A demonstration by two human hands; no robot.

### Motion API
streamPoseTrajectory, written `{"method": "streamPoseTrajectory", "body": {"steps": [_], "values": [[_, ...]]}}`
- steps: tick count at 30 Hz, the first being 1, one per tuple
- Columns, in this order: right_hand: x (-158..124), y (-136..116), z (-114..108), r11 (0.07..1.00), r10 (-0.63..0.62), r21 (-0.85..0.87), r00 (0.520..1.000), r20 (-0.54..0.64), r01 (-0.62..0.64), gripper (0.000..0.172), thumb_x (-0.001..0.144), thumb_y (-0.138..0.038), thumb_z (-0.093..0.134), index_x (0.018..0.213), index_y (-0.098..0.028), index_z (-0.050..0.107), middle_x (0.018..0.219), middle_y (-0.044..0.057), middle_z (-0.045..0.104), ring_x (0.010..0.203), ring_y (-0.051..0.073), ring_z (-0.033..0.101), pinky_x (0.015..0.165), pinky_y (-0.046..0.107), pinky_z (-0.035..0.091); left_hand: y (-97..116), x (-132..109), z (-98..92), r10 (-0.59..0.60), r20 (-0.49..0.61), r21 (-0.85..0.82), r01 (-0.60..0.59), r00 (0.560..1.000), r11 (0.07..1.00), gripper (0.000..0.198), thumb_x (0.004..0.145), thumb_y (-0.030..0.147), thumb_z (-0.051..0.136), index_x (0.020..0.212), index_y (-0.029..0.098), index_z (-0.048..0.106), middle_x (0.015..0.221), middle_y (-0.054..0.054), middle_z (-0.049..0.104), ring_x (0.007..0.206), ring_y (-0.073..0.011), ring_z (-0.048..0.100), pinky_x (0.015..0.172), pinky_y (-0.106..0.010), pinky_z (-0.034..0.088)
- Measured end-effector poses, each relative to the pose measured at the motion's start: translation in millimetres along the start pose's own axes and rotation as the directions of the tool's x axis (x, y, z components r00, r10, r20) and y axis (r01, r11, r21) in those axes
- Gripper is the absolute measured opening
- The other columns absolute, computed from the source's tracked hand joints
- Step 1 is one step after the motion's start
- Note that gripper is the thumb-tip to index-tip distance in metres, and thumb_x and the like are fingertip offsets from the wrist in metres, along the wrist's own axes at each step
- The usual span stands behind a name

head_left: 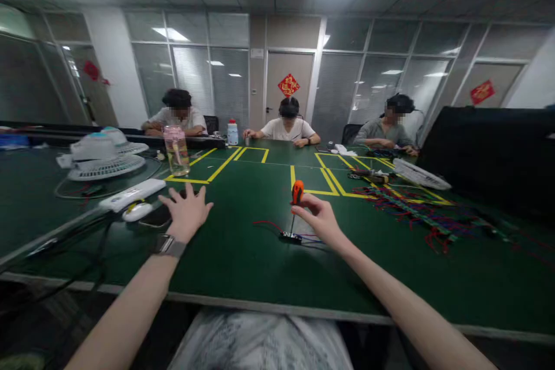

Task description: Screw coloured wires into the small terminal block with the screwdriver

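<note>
Orange-handled screwdriver [297,192] pinched in right hand [321,218] stands on small black connector [289,237], likely screwing; spread left hand [187,215], nine o'clock, should steady it.

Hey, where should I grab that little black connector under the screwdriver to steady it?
Pinch the black connector low on its near and far edges with the left hand, coming in from the left-front. The screwdriver stands upright on its top in the right hand, and wires trail from both ends, so the top and ends look blocked.
</note>
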State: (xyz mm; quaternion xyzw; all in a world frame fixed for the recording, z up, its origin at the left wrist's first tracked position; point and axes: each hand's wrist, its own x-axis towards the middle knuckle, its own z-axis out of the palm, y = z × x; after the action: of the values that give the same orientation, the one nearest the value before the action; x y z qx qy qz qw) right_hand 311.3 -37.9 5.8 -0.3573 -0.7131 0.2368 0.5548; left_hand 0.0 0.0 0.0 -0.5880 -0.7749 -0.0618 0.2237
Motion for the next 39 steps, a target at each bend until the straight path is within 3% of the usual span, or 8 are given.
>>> {"method": "streamPoseTrajectory", "body": {"steps": [5,7,14,21,33,39], "values": [[-2.4,-3.1,-3.1,1.000,0.013,0.013,1.000,0.007,-0.013,0.019,0.075,-0.035,0.067,0.080,-0.017,0.068,0.082,0.005,0.068,0.077,0.020,0.059,0.072,0.032,0.044,-10.9,6.8,-1.1,-0.109,0.273,-0.104,0.142,0.956,0.984,0.058,0.088,0.052,0.030,0.141,0.030,0.036,0.152,-0.016,0.022,0.125,-0.0542,0.034,0.095,-0.076,0.012],[-2.2,-3.2,-3.9,1.000,0.015,0.013,1.000,0.009,-0.015,0.019,0.076,-0.036,0.067,0.080,-0.017,0.069,0.082,0.005,0.068,0.077,0.020,0.059,0.072,0.032,0.044,-9.7,8.4,-1.0,-0.118,0.327,-0.117,0.164,0.938,0.979,0.059,0.087,0.054,0.031,0.141,0.031,0.035,0.154,-0.014,0.020,0.126,-0.0541,0.033,0.095,-0.076,0.010],[-1.3,-1.4,-5.0,0.999,0.022,0.024,0.999,0.035,-0.023,0.020,0.078,-0.036,0.065,0.081,-0.017,0.067,0.083,0.005,0.067,0.078,0.020,0.059,0.072,0.031,0.044,-4.1,8.7,-0.4,-0.078,0.356,-0.133,0.133,0.931,0.982,0.060,0.085,0.056,0.033,0.141,0.034,0.035,0.155,-0.011,0.016,0.127,-0.0558,0.030,0.093,-0.079,0.010],[-2.3,-4.6,-3.0,0.998,0.041,0.038,0.999,0.014,-0.042,0.020,0.076,-0.037,0.066,0.077,-0.016,0.066,0.079,0.005,0.066,0.075,0.020,0.058,0.070,0.031,0.043,-3.9,5.1,0.6,-0.028,0.341,-0.170,0.091,0.940,0.981,0.059,0.087,0.056,0.026,0.142,0.035,0.031,0.157,-0.007,0.009,0.136,-0.0504,0.013,0.092,-0.080,0.008],[-2.8,-4.1,-3.1,0.997,0.047,0.055,0.998,0.039,-0.049,0.021,0.077,-0.038,0.066,0.082,-0.017,0.067,0.086,0.006,0.067,0.081,0.021,0.060,0.077,0.034,0.047,1.4,-1.8,-1.3,-0.005,0.279,-0.160,0.052,0.960,0.986,0.057,0.089,0.051,0.025,0.142,0.031,0.035,0.156,-0.007,0.011,0.137,-0.0455,0.015,0.092,-0.079,0.017],[-2.9,-5.5,-2.8,0.999,0.035,0.040,0.999,0.035,-0.037,0.019,0.078,-0.036,0.065,0.082,-0.018,0.067,0.085,0.005,0.066,0.080,0.021,0.059,0.075,0.033,0.045,4.1,-1.6,-7.6,-0.024,0.354,-0.191,0.098,0.935,0.977,0.057,0.089,0.050,0.026,0.143,0.033,0.031,0.157,-0.007,0.005,0.135,-0.0460,0.020,0.089,-0.077,0.026]]}}
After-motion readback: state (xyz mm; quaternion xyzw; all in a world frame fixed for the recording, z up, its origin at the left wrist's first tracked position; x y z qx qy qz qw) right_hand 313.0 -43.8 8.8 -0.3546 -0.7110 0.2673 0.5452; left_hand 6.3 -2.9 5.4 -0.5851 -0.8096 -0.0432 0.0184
